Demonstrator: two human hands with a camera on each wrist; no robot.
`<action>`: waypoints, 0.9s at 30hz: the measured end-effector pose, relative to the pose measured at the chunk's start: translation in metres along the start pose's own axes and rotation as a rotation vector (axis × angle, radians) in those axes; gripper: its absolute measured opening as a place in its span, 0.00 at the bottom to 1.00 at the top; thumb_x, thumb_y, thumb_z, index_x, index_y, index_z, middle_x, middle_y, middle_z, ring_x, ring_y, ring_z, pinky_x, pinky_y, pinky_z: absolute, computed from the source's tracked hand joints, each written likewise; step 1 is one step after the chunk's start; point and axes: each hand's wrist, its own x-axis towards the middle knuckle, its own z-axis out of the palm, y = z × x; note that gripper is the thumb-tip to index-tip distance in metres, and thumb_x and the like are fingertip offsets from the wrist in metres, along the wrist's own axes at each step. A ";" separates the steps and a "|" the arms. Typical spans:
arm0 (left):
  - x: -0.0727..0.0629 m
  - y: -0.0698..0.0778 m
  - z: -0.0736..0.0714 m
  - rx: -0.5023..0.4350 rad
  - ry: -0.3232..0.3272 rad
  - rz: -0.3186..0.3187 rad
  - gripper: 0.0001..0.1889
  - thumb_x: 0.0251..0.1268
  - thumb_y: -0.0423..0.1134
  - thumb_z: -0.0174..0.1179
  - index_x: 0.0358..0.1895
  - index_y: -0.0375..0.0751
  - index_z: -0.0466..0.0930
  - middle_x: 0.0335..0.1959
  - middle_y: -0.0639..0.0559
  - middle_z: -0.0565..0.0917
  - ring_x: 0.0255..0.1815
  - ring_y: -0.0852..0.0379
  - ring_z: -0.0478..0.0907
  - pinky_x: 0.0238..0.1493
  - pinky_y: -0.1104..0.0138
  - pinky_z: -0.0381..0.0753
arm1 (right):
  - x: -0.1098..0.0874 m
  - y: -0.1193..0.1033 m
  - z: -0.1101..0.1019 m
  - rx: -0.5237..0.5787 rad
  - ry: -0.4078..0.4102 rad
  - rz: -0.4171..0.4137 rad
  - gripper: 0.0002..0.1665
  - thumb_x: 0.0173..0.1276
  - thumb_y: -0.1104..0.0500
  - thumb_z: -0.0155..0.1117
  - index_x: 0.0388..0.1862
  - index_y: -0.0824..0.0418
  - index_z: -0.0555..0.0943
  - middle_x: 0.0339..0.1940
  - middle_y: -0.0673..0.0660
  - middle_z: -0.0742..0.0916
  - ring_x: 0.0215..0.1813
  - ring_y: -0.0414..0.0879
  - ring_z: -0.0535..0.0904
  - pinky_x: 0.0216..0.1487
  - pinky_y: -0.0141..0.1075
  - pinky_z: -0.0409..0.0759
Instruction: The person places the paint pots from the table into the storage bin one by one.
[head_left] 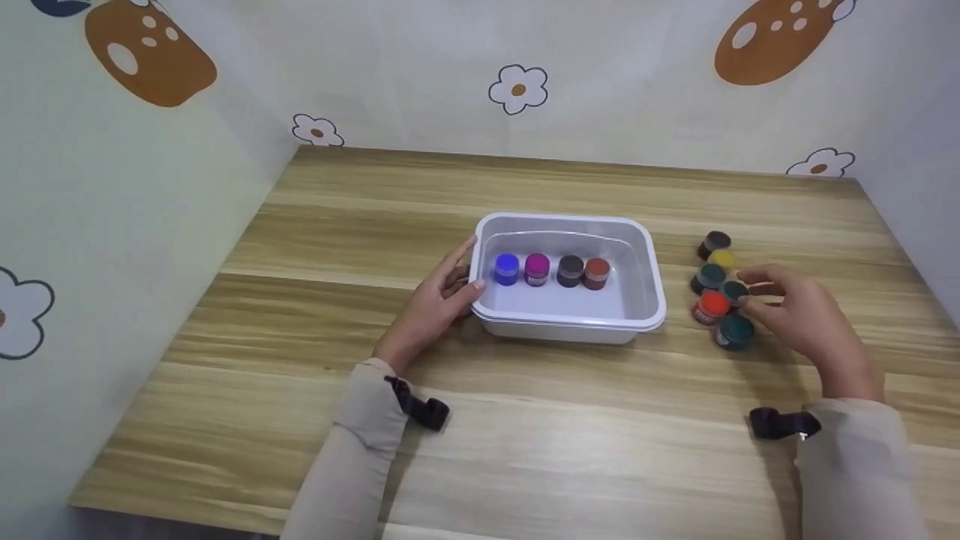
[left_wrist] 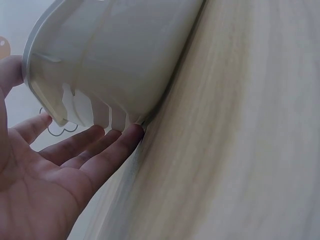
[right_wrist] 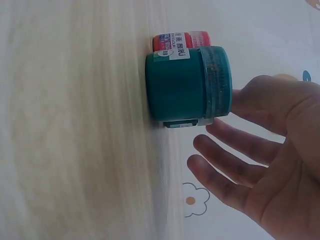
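Note:
A white plastic tub (head_left: 570,322) stands mid-table. My left hand (head_left: 439,300) holds its left end, thumb over the rim, with the other fingers (left_wrist: 107,160) against the outer wall. Inside stand a blue paint jar (head_left: 507,270), a magenta one (head_left: 537,270), a black one (head_left: 570,271) and a brown one (head_left: 596,274). To the right of the tub, my right hand (head_left: 802,311) has thumb and forefinger at a small dark green paint jar (head_left: 734,291), seemingly pinching it. That grip is mostly hidden behind the larger green jar (right_wrist: 177,85) in the right wrist view.
Grouped around the small green jar are a red jar (head_left: 711,306), another green jar (head_left: 709,278), a yellow jar (head_left: 722,259) and a dark jar (head_left: 715,244). Patterned sheets (head_left: 420,75) surround the wooden table (head_left: 337,300) at the back and sides.

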 end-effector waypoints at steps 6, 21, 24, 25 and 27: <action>0.000 0.000 0.000 -0.009 -0.007 0.029 0.36 0.72 0.38 0.58 0.79 0.53 0.54 0.71 0.34 0.67 0.70 0.43 0.69 0.65 0.57 0.77 | 0.003 0.002 0.003 0.007 -0.046 0.042 0.25 0.75 0.59 0.59 0.66 0.69 0.72 0.66 0.74 0.74 0.66 0.73 0.69 0.61 0.64 0.74; 0.000 -0.001 -0.001 0.009 0.006 0.023 0.36 0.72 0.38 0.58 0.79 0.53 0.54 0.72 0.35 0.67 0.71 0.43 0.69 0.64 0.57 0.77 | 0.000 0.001 0.002 -0.007 0.029 0.020 0.24 0.75 0.57 0.59 0.63 0.70 0.74 0.61 0.74 0.78 0.62 0.72 0.73 0.58 0.65 0.75; -0.001 -0.001 0.000 0.009 0.007 0.020 0.36 0.72 0.38 0.58 0.79 0.54 0.54 0.72 0.35 0.67 0.71 0.43 0.69 0.64 0.57 0.77 | -0.002 -0.001 -0.001 -0.009 0.056 0.017 0.25 0.75 0.56 0.59 0.63 0.71 0.74 0.61 0.75 0.78 0.62 0.72 0.74 0.58 0.65 0.75; 0.000 -0.001 0.000 0.009 0.006 0.023 0.36 0.72 0.38 0.59 0.79 0.54 0.54 0.72 0.35 0.67 0.71 0.43 0.69 0.65 0.57 0.77 | -0.003 -0.002 -0.002 -0.012 0.066 0.017 0.25 0.75 0.56 0.59 0.63 0.71 0.74 0.60 0.75 0.78 0.62 0.72 0.74 0.58 0.64 0.75; 0.000 -0.001 0.000 0.013 0.004 0.028 0.37 0.72 0.39 0.59 0.79 0.55 0.54 0.72 0.35 0.67 0.71 0.43 0.69 0.65 0.58 0.77 | -0.004 -0.005 -0.005 -0.019 0.083 0.022 0.25 0.74 0.55 0.59 0.63 0.70 0.74 0.60 0.75 0.79 0.61 0.71 0.75 0.56 0.61 0.78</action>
